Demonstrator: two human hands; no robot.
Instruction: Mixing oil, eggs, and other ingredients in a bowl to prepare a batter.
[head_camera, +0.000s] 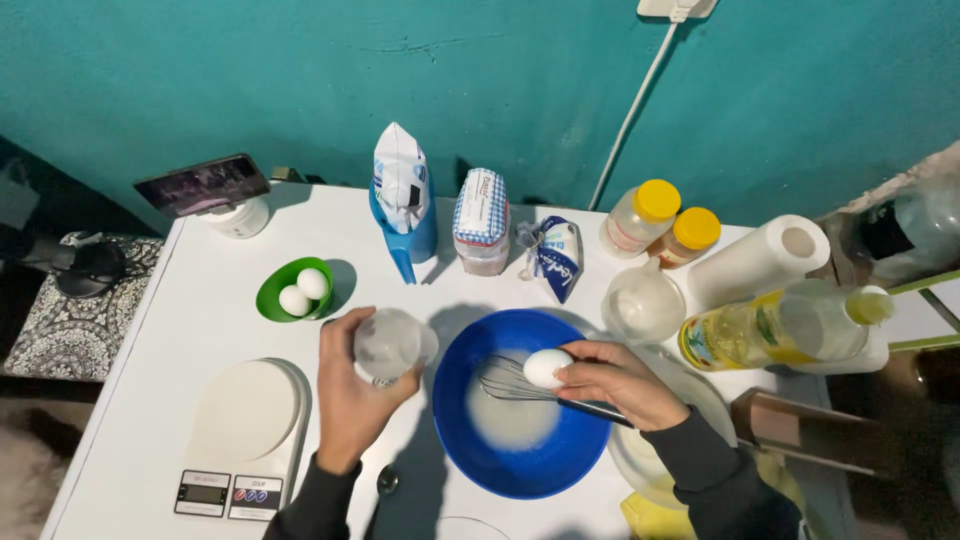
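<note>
Lower left of frame: white kitchen scale (245, 425) on the white table (200, 310), its platform bare

Lower centre: blue mixing bowl (520, 415) holding a shallow pool of pale liquid; wire whisk (510, 383) resting inside it, handle running out over the right rim

Right hand (620, 385): over the bowl, fingers closed around a whole white egg (546, 367), shell unbroken, just above the whisk wires

Left hand (350, 400): left of the bowl, wrapped around a small clear plastic cup (388, 345), tipped, looking empty or close to it

Progress, as judged: liquid already in the bowl, no yolk visible there, egg not yet cracked; two more eggs unused

Centre left: green bowl (292, 290) with two white eggs inside, touching

Centre right: clear measuring jug (643, 303); bottle of yellow oil (785, 328) lying on its side; roll of paper towel (760, 260)

Upper centre, along the teal wall (300, 80): blue-and-white carton in a blue holder (403, 205), wrapped checked packet (481, 220), tied blue bag (555, 255), two yellow-capped jars (660, 220)

Upper left: phone (203, 185) propped on a white jar
</note>
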